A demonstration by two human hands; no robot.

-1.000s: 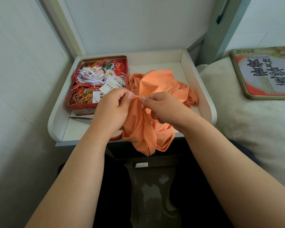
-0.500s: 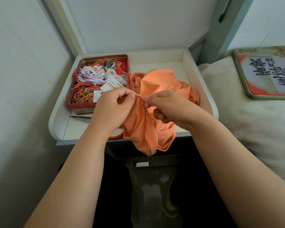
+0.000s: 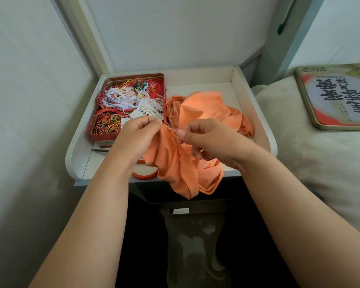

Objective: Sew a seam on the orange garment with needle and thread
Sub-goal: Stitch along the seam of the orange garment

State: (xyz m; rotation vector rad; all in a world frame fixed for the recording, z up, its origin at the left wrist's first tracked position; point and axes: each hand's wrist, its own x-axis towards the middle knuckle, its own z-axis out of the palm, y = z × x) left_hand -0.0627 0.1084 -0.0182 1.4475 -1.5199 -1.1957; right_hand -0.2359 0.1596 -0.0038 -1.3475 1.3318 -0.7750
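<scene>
Just right of the tin (image 3: 131,107), both hands pinch the garment (image 3: 175,163) — left hand (image 3: 139,138) stretching the edge, right hand (image 3: 208,140) fingers probably pinching the needle — I judge so the seam stays taut.

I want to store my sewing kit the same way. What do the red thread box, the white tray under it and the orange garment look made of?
Red rectangular thread box: probably painted metal, given its thin rolled rim with a dull shine. White raised-edge tray: smooth and matte with rounded corners, either plastic or coated board. Orange garment: thin woven cloth, soft and matte, which crumples into loose folds.
</scene>
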